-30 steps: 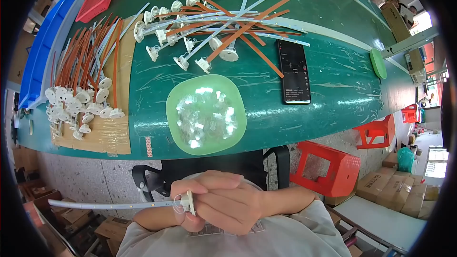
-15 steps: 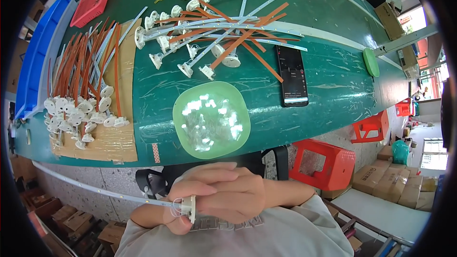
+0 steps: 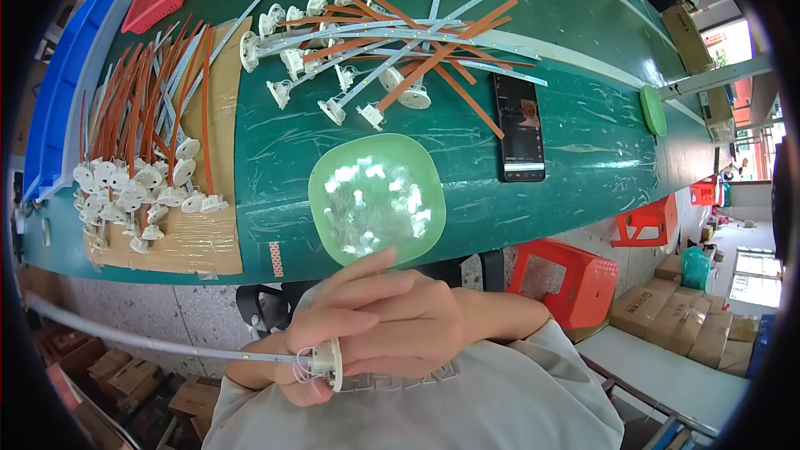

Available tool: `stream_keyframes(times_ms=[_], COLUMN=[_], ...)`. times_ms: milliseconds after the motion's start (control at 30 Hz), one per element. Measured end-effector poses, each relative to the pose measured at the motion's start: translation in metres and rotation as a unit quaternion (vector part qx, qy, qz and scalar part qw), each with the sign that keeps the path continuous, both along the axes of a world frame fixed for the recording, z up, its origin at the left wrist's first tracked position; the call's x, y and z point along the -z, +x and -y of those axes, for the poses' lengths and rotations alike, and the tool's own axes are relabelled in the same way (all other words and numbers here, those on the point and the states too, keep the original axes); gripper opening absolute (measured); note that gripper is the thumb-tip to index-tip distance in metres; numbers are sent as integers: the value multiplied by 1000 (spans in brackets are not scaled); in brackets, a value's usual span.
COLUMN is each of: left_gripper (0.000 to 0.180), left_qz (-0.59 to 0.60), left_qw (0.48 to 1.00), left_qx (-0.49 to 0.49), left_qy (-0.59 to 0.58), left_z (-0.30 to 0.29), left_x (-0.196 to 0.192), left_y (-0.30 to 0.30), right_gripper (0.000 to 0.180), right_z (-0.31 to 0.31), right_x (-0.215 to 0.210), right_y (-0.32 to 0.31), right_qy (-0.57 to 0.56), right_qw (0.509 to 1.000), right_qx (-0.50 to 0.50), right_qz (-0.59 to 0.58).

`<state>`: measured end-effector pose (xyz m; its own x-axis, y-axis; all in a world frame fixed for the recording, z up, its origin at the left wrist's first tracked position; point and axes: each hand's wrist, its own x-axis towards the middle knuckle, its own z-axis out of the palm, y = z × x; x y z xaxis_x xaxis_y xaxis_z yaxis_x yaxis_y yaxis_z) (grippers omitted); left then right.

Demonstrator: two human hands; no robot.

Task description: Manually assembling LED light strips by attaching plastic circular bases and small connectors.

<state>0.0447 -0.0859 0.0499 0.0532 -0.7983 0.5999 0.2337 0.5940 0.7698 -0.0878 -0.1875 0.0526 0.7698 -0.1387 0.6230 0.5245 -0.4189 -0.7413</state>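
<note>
Your left hand [image 3: 321, 317] is closed on the white round base [image 3: 337, 367], which appears pinched between the thumb below and a finger above. Your right hand [image 3: 425, 321] is cupped against the base's flat side, overlapping the left; its fingertips are hidden, so whether it grips or only steadies cannot be told.

From the base, the light strip [image 3: 192, 352] runs out to the left of the left hand, unsupported and drooping a little near the base. Thin wires [image 3: 302, 371] loop out just beside the left fingers. For a good hold, you would do well to keep those loops out of the pinch (they look easy to snag), press on the rigid base rather than the strip, and let the right hand back the flat side squarely so the strip does not twist at its joint.

Just beyond the fingers of your left hand, the green bowl [image 3: 437, 200] stands on the desk [image 3: 275, 150], holding shiny transparent pieces [image 3: 367, 200]. Further off, ahead and left of the left hand, a bundle of strips with white bases [image 3: 129, 187] lies on a cardboard sheet [image 3: 212, 242]. Ahead and right of the right hand lies a phone [image 3: 523, 146]; a loose, crossed pile of strips [image 3: 400, 37] lies beyond the bowl.
</note>
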Motion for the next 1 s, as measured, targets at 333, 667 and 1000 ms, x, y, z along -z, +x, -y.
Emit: stream_keyframes(times_ms=[333, 667, 1000], left_gripper=[66, 57, 60], left_qz=[-14, -32, -57], left_qw=[998, 991, 991], left_qx=[-15, 117, 110], left_qy=[-63, 50, 42], left_z=[3, 21, 22], left_x=[24, 10, 9], left_y=[-2, -5, 0], right_gripper=[34, 32, 29], right_z=[-2, -2, -11], right_x=[2, 2, 5], right_y=[-2, -15, -8], right_qy=[6, 6, -7], right_qw=[998, 989, 978], right_qx=[60, 144, 209], right_qz=[-14, -20, -9])
